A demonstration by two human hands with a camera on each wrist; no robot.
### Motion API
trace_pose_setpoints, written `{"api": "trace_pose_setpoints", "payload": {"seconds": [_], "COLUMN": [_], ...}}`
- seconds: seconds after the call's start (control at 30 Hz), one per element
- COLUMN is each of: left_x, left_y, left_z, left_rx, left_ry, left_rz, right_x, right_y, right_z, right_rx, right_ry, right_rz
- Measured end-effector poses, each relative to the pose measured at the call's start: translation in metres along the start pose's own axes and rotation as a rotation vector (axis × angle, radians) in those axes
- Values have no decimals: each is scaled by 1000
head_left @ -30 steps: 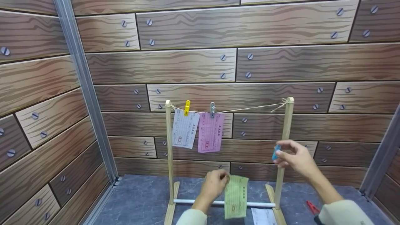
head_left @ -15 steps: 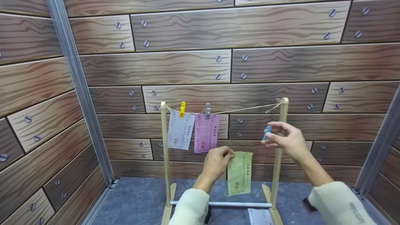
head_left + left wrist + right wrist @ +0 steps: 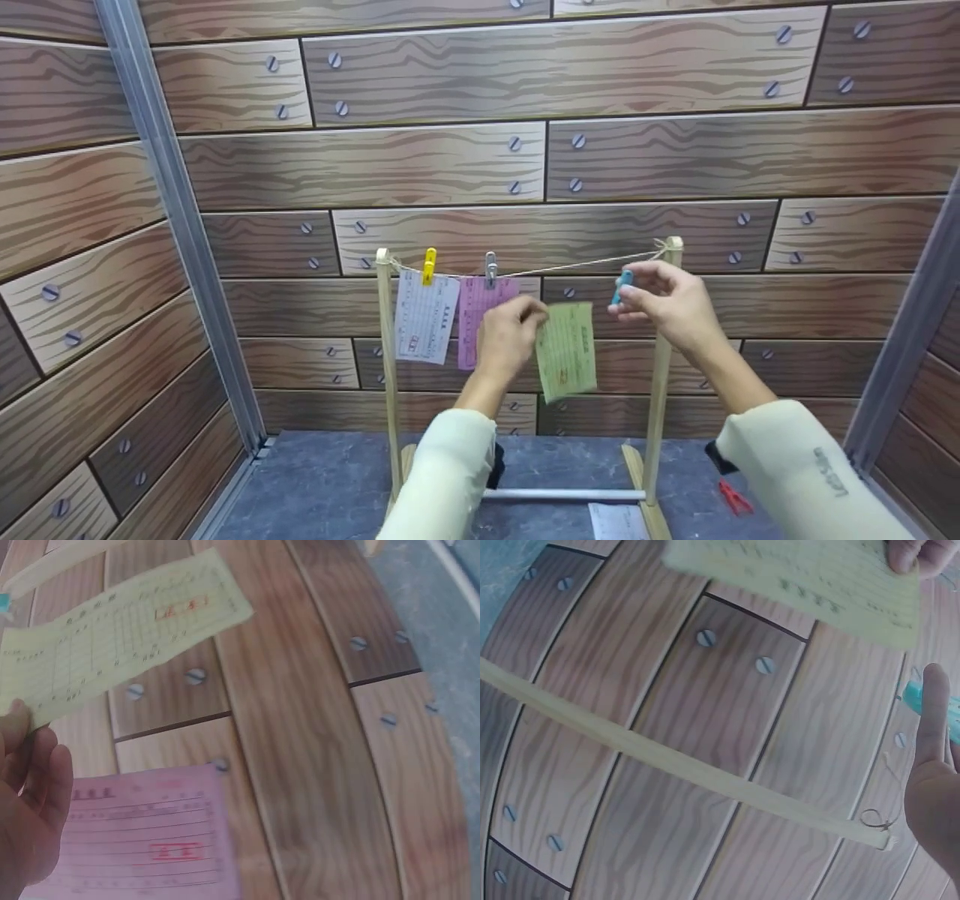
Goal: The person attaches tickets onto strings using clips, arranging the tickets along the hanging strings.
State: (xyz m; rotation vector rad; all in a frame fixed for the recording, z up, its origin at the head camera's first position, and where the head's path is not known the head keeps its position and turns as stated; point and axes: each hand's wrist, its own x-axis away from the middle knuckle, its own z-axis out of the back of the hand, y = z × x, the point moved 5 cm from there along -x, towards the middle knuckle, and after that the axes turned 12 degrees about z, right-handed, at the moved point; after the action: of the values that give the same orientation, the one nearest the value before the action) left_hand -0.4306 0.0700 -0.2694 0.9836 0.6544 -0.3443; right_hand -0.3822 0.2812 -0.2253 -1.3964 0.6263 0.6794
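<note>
My left hand [image 3: 508, 335] pinches a green printed paper slip [image 3: 568, 351] by its upper left corner, just below the string [image 3: 574, 265]. In the left wrist view that slip [image 3: 124, 634] stretches away from the thumb and fingers. My right hand [image 3: 675, 304] holds a blue clothespin [image 3: 622, 286] between thumb and fingers, right of the slip and near the right post. On the string hang a white slip [image 3: 424, 319] under a yellow clothespin [image 3: 429, 266] and a pink slip [image 3: 470, 315] under a grey clothespin [image 3: 491, 270]. The left hand partly covers the pink slip.
Two wooden posts, the left post [image 3: 388, 375] and the right post [image 3: 658, 405], carry the string. A white rod [image 3: 570, 494] joins them low down. Another white slip [image 3: 616, 520] and a red clothespin [image 3: 734, 497] lie on the grey tabletop [image 3: 322, 480].
My left hand has lifted the green slip from near the rod up to just under the string. The right hand has risen and moved left with the blue clothespin.
</note>
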Motion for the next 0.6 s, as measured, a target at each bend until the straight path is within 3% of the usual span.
{"api": "trace_pose_setpoints", "payload": {"seconds": [0.1, 0.2, 0.37, 0.6], "left_x": [-9, -18, -31, -39], "left_y": [4, 7, 13, 19], "left_z": [8, 13, 17, 14], "left_rx": [41, 42, 15, -67], "left_ry": [72, 93, 54, -40], "left_rz": [-8, 12, 90, 259], "right_x": [-7, -13, -21, -27], "right_y": [-4, -8, -13, -19], "right_z": [-6, -12, -21, -28], "right_rx": [12, 37, 51, 37], "right_ry": [8, 9, -11, -14], "right_rz": [0, 2, 14, 8]}}
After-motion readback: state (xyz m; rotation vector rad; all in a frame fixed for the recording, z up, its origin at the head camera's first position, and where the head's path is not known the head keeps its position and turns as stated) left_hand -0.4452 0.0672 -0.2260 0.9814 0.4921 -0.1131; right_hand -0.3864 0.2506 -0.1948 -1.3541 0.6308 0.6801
